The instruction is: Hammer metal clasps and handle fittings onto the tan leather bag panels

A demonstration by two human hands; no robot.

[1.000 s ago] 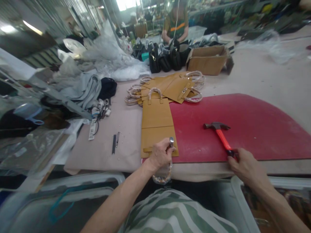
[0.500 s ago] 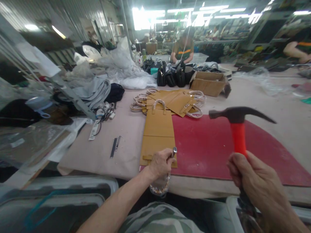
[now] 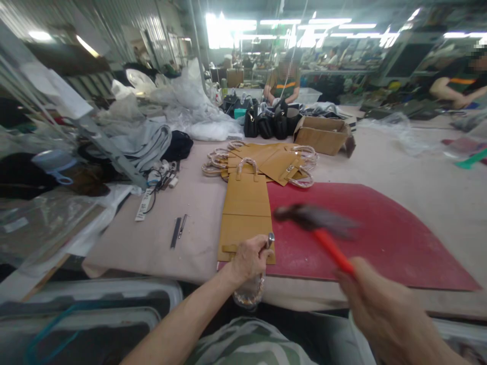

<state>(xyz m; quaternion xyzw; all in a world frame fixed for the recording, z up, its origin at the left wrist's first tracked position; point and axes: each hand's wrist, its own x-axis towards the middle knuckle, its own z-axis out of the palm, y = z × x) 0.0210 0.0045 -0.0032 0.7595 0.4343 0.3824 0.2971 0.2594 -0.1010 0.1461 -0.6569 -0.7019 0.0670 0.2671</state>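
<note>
My left hand (image 3: 249, 259) is closed around a small metal punch (image 3: 270, 238), held upright on the lower right part of a tan leather bag piece (image 3: 246, 203). One wrapped handle (image 3: 249, 166) of the piece lies at its far end; another (image 3: 249, 299) hangs over the table's near edge below my left hand. My right hand (image 3: 365, 291) grips the red handle of a claw hammer (image 3: 319, 218). The hammer head is blurred, up and to the right of the punch, apart from it. A red mat (image 3: 353, 233) lies beneath the piece's right side.
More tan pieces with wrapped handles (image 3: 274, 157) lie beyond. Farther back are black bags (image 3: 280, 121) and a cardboard box (image 3: 323, 136). A thin blade tool (image 3: 183, 226) lies at left. Two people (image 3: 283, 83) (image 3: 456, 86) work across the table.
The hammer in my right hand has swung left and down, toward the punch. My left hand keeps its hold on the punch. The view has shifted slightly.
</note>
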